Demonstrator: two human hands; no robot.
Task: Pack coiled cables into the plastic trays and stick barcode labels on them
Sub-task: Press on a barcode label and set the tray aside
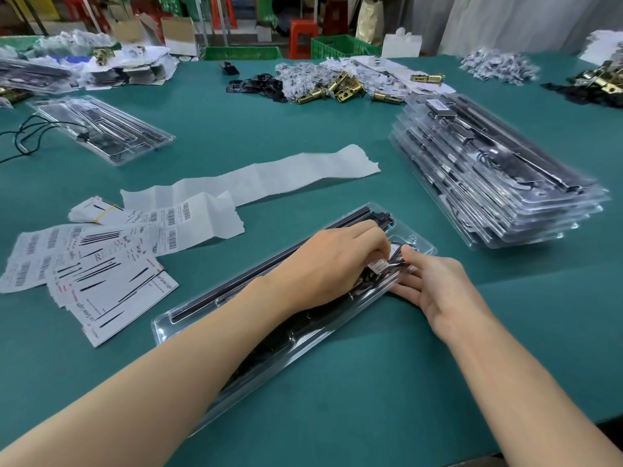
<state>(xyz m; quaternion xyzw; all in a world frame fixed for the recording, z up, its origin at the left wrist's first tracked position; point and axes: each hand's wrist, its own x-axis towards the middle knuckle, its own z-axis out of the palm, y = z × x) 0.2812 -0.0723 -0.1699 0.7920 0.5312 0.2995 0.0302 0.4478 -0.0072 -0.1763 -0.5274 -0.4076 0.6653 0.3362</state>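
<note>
The big green table [337,392] takes up pretty much the whole view. Over on the right sits a tall stack of packed trays [499,183], all clear plastic with black parts inside. Right in front of the person there's one long plastic tray [175,326] lying diagonally, with a black bar [269,264] running along its far side. Behind it is a long white backing strip [269,176], and to the left a messy fan of printed insert cards [111,288] next to sheets of barcode labels [30,261].

The left hand [333,264] is down over the tray's far end, fingers curled around the coiled cable [395,253], which sits in the tray's compartment there. The right hand [435,281] has its fingers laid out straight along the tray's near edge, thumb up beside the cable. A small white label [379,266] shows right between the two hands, on the cable.
</note>
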